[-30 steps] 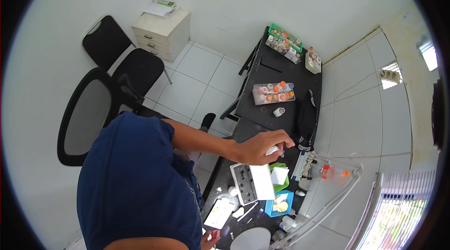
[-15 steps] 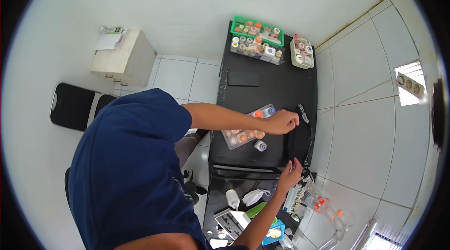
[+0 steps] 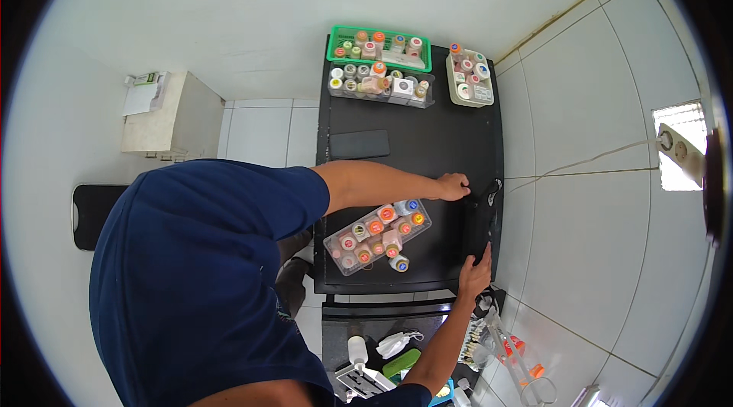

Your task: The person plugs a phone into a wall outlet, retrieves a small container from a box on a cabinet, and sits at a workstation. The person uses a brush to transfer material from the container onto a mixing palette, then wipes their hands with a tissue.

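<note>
A soft black item point(image 3: 476, 225) with a black strap point(image 3: 495, 192) lies along the right side of the black table. My left hand point(image 3: 456, 186) is closed at its far left edge, with fingers curled and fingertips against the dark material. At its near end my right hand point(image 3: 475, 273) has thumb and forefinger apart, its fingers reaching along the item. Beneath my left forearm a clear plastic tray point(image 3: 330, 249) holds several small bottles with orange, blue and yellow caps. A blue-capped bottle point(image 3: 399, 263) sits just outside its near edge.
A green basket point(image 3: 424, 56), a clear bin point(image 3: 427, 101) and a cream bin point(image 3: 471, 101) of bottles stand at the far end. A dark flat panel point(image 3: 360, 144) lies nearer. Close to me, a second table carries a white bottle point(image 3: 357, 351). A tiled wall point(image 3: 580, 224) bounds the right side.
The whole view has shifted. My left hand and forearm have moved farther away, uncovering more of the bottle tray. My right hand stays by the black item's near end, its fingers now pointing farther along it.
</note>
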Action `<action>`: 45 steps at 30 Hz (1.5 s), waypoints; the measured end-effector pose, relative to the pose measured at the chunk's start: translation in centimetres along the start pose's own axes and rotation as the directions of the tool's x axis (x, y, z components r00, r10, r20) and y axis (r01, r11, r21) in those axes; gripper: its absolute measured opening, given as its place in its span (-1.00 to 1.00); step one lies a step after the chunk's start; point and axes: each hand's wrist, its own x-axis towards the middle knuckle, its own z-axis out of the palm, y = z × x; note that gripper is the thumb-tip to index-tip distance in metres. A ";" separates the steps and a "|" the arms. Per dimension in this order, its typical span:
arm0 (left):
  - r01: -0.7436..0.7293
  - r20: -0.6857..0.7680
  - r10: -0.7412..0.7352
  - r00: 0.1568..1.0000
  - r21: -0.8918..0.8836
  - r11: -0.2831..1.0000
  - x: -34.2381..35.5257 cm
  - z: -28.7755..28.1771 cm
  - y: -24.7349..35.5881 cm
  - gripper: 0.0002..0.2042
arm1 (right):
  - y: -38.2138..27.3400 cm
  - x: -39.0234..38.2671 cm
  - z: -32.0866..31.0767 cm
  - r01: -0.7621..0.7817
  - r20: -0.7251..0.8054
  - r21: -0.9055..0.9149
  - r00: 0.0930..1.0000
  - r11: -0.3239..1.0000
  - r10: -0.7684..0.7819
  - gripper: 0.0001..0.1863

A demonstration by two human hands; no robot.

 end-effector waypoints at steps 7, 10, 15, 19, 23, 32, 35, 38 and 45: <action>0.136 0.274 -0.032 0.961 -0.371 0.918 3.3 3.0 3.8 -0.22 | 3.3 1.6 -1.5 -0.027 0.158 0.185 0.988 0.982 -0.002 -0.39; 0.210 0.274 -0.123 0.954 -0.314 0.926 2.7 2.6 4.8 -0.24 | -0.4 2.2 -2.1 0.210 -0.311 0.009 0.930 0.978 -0.197 -0.41; 0.210 0.236 -0.150 0.960 -0.256 0.943 2.1 2.4 6.1 -0.32 | -7.3 6.7 -2.3 0.209 -0.195 -0.147 0.952 0.967 -0.236 -0.65; 0.156 0.139 -0.127 0.982 -0.223 0.962 1.9 2.9 6.8 -0.39 | -6.3 8.3 -1.1 0.317 -0.318 -0.107 0.887 0.942 -0.335 -0.91; 0.141 0.095 -0.123 0.988 -0.214 0.967 1.6 2.9 6.4 -0.39 | -5.8 6.6 -0.8 0.032 -0.380 0.059 0.925 0.998 -0.007 -0.94; -0.101 -0.140 0.089 0.986 -0.082 0.992 1.0 6.0 4.9 -0.55 | -4.1 5.0 -1.3 0.074 -0.467 0.088 0.884 0.993 -0.024 -0.93; -0.087 -0.189 0.071 0.980 -0.082 0.993 -0.8 6.9 5.2 -0.48 | -5.1 5.2 -1.0 -0.106 -0.384 0.412 0.881 0.905 0.278 -0.89; -0.068 -0.201 0.055 0.978 -0.058 0.996 -0.4 5.8 4.9 -0.51 | -5.8 5.5 -1.3 -0.117 -0.378 0.366 0.888 0.923 0.262 -0.88; -0.114 -0.342 0.077 0.936 -0.087 0.990 -1.1 6.8 6.4 -0.60 | -5.7 4.3 -1.7 -0.411 -0.285 0.444 0.778 0.796 0.560 -0.88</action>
